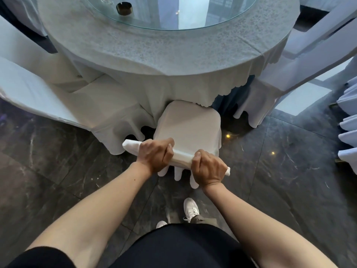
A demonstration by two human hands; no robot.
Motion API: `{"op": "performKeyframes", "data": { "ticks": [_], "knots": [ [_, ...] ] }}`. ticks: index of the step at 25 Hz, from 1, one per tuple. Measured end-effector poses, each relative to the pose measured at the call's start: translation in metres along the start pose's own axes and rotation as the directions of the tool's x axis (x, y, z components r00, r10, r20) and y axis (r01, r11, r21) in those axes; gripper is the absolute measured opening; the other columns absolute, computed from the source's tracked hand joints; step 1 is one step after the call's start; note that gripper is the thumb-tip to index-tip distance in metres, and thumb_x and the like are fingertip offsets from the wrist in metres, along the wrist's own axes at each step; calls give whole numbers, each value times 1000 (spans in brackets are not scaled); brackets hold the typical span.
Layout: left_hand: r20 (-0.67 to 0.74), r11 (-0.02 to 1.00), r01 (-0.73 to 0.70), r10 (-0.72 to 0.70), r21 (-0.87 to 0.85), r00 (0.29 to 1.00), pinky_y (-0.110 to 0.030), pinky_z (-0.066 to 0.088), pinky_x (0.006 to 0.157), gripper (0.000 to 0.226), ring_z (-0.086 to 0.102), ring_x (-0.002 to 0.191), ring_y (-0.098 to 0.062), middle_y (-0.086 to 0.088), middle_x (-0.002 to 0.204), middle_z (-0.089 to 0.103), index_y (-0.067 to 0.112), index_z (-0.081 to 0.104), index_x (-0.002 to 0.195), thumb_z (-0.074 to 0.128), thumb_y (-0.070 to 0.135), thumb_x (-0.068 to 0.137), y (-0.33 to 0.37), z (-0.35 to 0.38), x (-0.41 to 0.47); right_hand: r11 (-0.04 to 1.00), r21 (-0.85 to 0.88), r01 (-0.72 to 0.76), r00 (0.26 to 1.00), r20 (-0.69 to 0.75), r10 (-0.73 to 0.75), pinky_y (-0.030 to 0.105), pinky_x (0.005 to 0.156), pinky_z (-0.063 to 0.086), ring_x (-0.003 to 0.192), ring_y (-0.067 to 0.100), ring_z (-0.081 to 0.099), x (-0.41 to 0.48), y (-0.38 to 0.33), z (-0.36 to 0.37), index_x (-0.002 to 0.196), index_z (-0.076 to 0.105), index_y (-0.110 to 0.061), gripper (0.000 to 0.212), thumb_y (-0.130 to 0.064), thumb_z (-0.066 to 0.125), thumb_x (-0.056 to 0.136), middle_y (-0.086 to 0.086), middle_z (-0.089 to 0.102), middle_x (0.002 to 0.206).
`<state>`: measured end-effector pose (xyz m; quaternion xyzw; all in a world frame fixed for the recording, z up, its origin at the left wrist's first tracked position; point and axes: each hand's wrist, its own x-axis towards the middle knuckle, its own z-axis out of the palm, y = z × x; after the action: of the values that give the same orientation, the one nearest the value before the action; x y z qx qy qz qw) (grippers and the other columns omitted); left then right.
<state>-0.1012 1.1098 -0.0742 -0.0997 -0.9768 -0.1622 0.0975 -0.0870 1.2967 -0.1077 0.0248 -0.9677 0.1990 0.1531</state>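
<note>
A chair in a white cover (190,122) stands tucked under the round table, its seat facing me. I grip the top of its backrest (182,156) with both hands. My left hand (155,154) curls over the left part of the top rail, and my right hand (208,168) curls over the right part. The white rail ends show beyond each hand. The cover's scalloped hem hangs below my hands.
The round table (173,59) wears a pale patterned cloth and carries a glass turntable (173,18) with a dark ashtray (124,7). White-covered chairs stand at left (48,89) and right (289,74). Dark marble floor (280,171) lies around my white shoes.
</note>
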Motion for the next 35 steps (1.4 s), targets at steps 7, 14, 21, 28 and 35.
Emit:
{"op": "performKeyframes", "data": {
  "ticks": [7,14,21,28,35],
  "knots": [
    [113,979,183,-193,92,975,-33,26,70,45,41,69,-24,-4,72,50,17,43,75,6,41,86,-16,-5,48,1000,23,1,999,54,-2,23,50,22,43,20,36,61,-15,20,59,50,-16,40,-34,29,89,0,53,51],
    [70,963,267,-265,-19,962,-40,34,76,42,39,70,-25,-12,73,55,17,41,72,10,40,87,-14,1,46,999,54,7,976,216,-18,29,50,33,52,21,44,63,-12,14,67,40,-21,39,-39,18,93,-4,46,60],
    [26,967,248,-247,-57,969,-41,37,78,37,39,70,-23,1,71,41,19,39,73,16,40,93,-15,4,40,986,162,48,941,323,-99,36,65,37,66,23,48,54,-2,1,75,43,-21,38,-39,20,101,-5,47,70],
    [142,971,220,-205,-99,968,-41,40,87,53,53,84,-24,-5,84,60,15,56,84,13,46,95,-23,-2,39,965,239,104,875,440,-203,40,69,44,76,24,51,78,-15,-1,90,52,-17,36,-38,26,102,3,57,83],
    [18,929,277,-282,-246,959,-37,42,98,53,52,114,-20,-5,124,60,12,59,121,24,42,96,-76,-42,-2,912,310,270,827,410,-385,39,89,41,108,29,54,104,-105,18,125,53,-14,38,-38,33,102,11,59,123]
  ]
}}
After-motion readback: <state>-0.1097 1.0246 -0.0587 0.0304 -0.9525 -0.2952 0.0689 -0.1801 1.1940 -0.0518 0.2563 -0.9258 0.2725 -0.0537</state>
